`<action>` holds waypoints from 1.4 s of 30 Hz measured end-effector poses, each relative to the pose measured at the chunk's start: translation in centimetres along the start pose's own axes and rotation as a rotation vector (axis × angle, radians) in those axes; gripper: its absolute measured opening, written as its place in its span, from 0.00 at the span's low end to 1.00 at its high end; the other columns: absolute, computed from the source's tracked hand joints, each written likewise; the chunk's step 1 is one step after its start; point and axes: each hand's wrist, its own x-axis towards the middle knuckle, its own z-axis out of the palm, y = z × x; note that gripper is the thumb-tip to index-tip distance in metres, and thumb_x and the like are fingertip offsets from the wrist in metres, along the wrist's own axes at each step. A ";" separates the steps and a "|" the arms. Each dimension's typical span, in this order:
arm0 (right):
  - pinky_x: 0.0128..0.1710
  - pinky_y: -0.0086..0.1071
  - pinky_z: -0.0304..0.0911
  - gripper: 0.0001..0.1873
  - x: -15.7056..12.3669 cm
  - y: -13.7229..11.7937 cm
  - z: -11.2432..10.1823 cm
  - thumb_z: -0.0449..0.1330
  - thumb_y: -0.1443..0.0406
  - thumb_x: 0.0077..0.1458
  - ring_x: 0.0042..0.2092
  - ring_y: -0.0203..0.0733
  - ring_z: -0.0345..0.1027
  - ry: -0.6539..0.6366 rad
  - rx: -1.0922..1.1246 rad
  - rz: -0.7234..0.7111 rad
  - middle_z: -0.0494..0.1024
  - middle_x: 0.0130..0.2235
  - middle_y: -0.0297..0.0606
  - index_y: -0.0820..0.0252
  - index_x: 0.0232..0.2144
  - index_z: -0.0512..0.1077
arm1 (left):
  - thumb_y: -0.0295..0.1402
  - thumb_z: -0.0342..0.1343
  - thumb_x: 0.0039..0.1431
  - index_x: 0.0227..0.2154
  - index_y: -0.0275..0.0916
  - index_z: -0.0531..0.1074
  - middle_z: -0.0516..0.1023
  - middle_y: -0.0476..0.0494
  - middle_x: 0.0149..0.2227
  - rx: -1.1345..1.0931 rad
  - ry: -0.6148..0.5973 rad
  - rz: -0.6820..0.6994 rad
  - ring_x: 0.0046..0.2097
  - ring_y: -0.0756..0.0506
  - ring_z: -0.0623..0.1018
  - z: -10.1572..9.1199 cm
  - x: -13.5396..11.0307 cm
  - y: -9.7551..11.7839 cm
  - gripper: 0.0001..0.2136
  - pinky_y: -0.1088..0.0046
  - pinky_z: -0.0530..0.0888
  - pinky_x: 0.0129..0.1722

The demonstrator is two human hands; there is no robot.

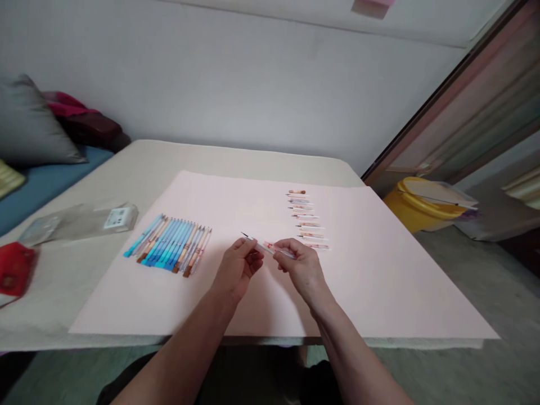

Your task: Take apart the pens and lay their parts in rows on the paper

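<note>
My left hand (239,267) pinches a slim white pen refill (260,246) close to its dark tip, which points up and to the left. Pressed between the thumb and fingers of my right hand (300,263) is a pale pen barrel with a pink print (270,246). The two parts meet or overlap between my hands; whether one sits inside the other I cannot tell. On the left, several blue, brown and clear pens (171,242) lie side by side in a row. Printed barrels and dark-tipped white refills (310,225) form a column beyond my right hand.
A large pale pink sheet (379,281) covers much of the cream table (236,157). To the left lie a clear plastic package (84,220) and a red item (16,269). A yellow bucket (407,208) stands on the floor at right; a wall rises behind.
</note>
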 end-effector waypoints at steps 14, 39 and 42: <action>0.37 0.31 0.58 0.10 0.4 0.6 -0.1 0.55 0.60 0.53 0.35 0.38 0.66 -0.083 -0.075 -0.103 0.74 0.31 0.33 0.59 0.32 0.72 | 0.30 0.61 0.45 0.27 0.35 0.70 0.71 0.50 0.24 0.056 -0.010 -0.049 0.24 0.55 0.71 0.4 -0.4 -1.8 0.07 0.82 0.68 0.23; 0.30 0.31 0.60 0.15 1.0 1.4 -1.0 0.62 0.63 0.44 0.29 0.35 0.64 -0.222 0.078 0.088 0.76 0.29 0.34 0.59 0.37 0.77 | 0.28 0.61 0.47 0.31 0.33 0.72 0.75 0.45 0.30 0.036 -0.060 -0.047 0.29 0.53 0.74 0.8 -0.7 -2.9 0.07 0.80 0.71 0.29; 0.31 0.31 0.60 0.16 1.3 1.6 -1.2 0.64 0.64 0.41 0.28 0.35 0.64 -0.199 0.104 0.115 0.76 0.28 0.35 0.60 0.37 0.78 | 0.29 0.62 0.46 0.31 0.33 0.73 0.74 0.45 0.30 0.032 -0.065 -0.052 0.29 0.54 0.73 0.7 -0.6 -3.0 0.08 0.81 0.72 0.30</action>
